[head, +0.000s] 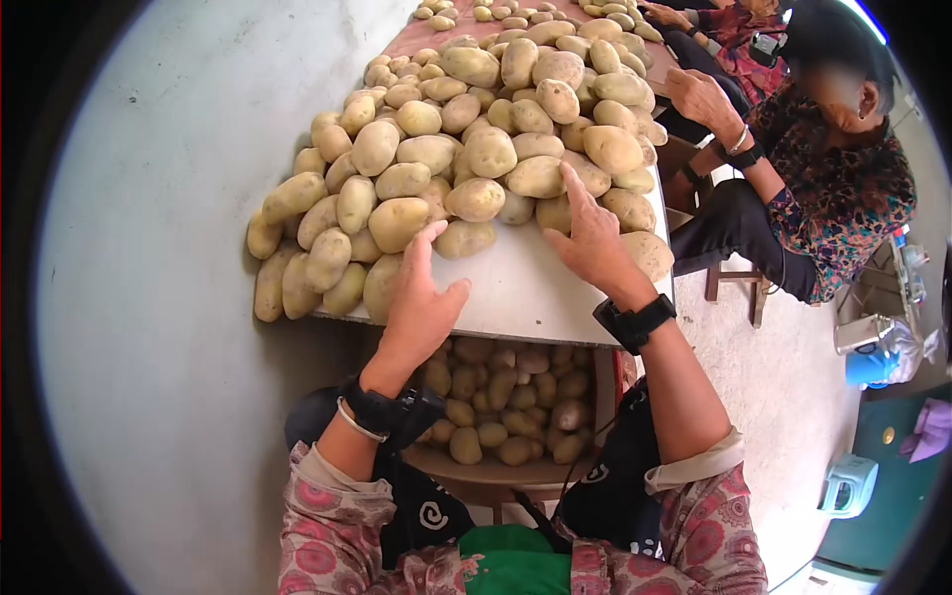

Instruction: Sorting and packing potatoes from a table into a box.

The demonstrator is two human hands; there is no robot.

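Note:
A large heap of potatoes (pixel 461 141) covers most of the white tabletop (pixel 513 297) before me. My left hand (pixel 420 297) is over the table's near edge, thumb and fingers apart, beside potatoes at the front of the heap. My right hand (pixel 595 238) reaches to the heap's right front, its fingertips at or just above an oblong potato (pixel 537 177). I see nothing held in either hand, and bare tabletop shows between them. Below the table edge, more potatoes (pixel 513 401) fill a round container (pixel 476 470) between my knees.
A wall (pixel 163 223) runs along the table's left side. To the right, a person (pixel 825 171) sits on a wooden stool (pixel 736 279), with another person (pixel 744 44) beyond. A light blue plastic stool (pixel 849 487) and a blue container (pixel 870 366) stand farther right.

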